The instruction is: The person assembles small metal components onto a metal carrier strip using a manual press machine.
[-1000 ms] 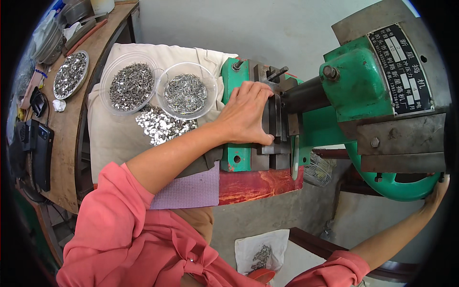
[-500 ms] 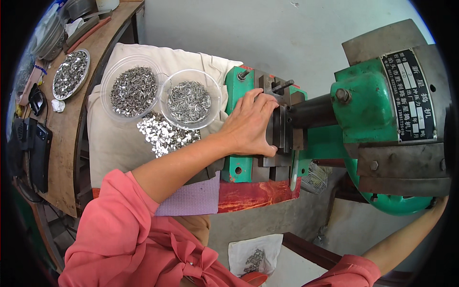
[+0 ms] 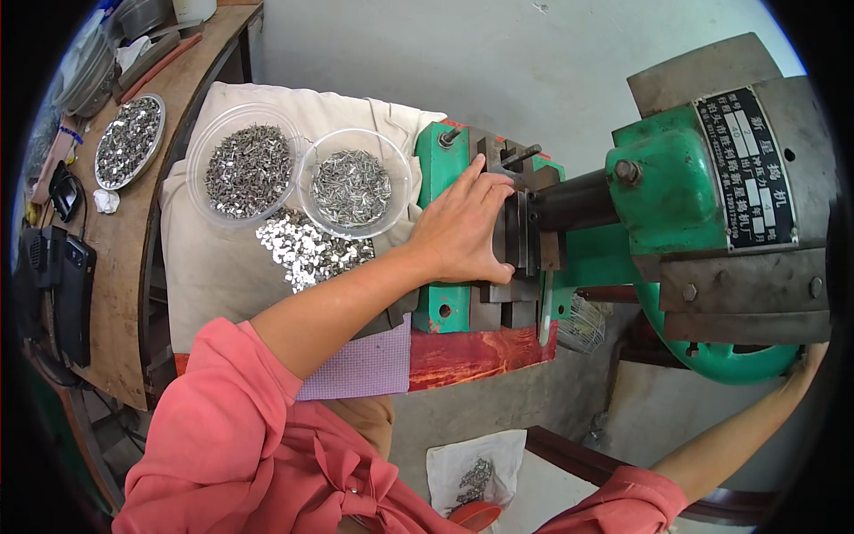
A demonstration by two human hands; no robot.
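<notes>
Little changes over the last second. The view shifts slightly; the left hand (image 3: 458,227) stays at the die (image 3: 523,236) and the right hand (image 3: 808,363) stays at the wheel (image 3: 756,363). Judged from this, work is holding at the die, with no parts passing to or from the bowls in that interval.

Hands: the left is spread along the die, fingers toward its far end, thumb toward its near end; whether a part is gripped cannot be told. The right is at the wheel's rim, largely hidden; its grip cannot be confirmed. The die sits in the green press (image 3: 663,191), at the right edge of the red tabletop (image 3: 471,358).

Count: press, one. Wheel, one. Clear bowls, two, on a cloth (image 3: 200,294) toward the far left corner: a left bowl (image 3: 197,173) of grey pieces and a right bowl (image 3: 402,189) of shinier ones. Loose pile (image 3: 316,255), one, just nearer than the bowls. Purple mat (image 3: 360,363), one, at the near edge. Dish (image 3: 163,140), one, near the right edge of the wooden tabletop (image 3: 124,303). White bag (image 3: 505,449), one, beyond the red tabletop's near edge. Individual pieces are too many to count.
</notes>
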